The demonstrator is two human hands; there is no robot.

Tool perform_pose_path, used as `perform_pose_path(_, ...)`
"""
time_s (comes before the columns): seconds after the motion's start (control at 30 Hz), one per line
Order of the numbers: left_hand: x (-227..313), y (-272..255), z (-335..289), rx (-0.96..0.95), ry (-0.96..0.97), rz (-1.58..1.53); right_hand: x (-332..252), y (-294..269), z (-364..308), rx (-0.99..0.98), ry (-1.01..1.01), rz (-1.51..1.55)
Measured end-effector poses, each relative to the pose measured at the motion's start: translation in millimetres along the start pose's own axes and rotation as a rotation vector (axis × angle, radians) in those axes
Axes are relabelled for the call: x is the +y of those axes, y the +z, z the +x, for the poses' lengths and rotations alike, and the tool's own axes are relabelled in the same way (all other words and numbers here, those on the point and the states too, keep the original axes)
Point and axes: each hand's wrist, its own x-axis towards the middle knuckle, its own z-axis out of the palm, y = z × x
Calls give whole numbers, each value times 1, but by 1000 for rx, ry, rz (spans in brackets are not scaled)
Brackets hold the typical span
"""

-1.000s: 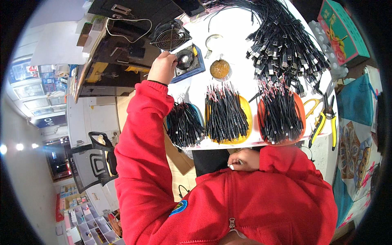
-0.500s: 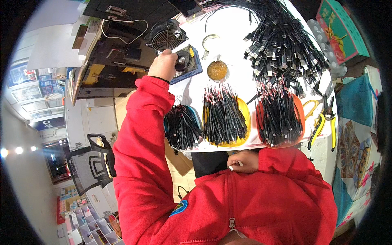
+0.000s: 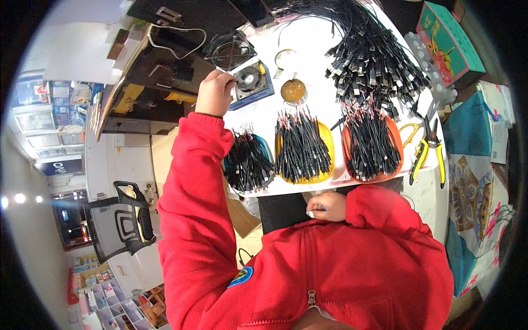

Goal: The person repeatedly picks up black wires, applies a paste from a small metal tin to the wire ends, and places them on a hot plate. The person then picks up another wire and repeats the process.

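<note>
My left hand is closed, fingertips pinched together at the left edge of a blue box-shaped device with a round dark cup in its top. What the fingers hold, if anything, is too small to make out. In front of my body, below the table edge, my right hand is curled with a small blue bit showing at its fingers; the thing itself is hidden. Short black cables with bare reddish wire ends fill a blue tray, a yellow tray and an orange tray along the near table edge.
Behind the device stands a black fan. A round tin of amber material and a clear ring sit mid-table. A heap of black USB cables covers the back right. Yellow-handled pliers and yellow scissors lie at right.
My left hand has drawn back left from over the device's round cup, which now shows. The right hand stays low, and a blue bit now shows in it. The view has shifted slightly.
</note>
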Motion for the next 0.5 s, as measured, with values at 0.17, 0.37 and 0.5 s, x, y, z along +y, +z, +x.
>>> perform_pose_path(0.17, 55, -78, -59, 227, 23, -60, -17, 0, -5, 5, 65, -104)
perform_pose_path(0.37, 131, -148, -149, 440, -78, -181, -73, 10, -12, 28, 47, -149)
perform_pose_path(0.5, 193, -162, -194, 506, -180, -378, -146, 13, -16, 222, -326, -104)
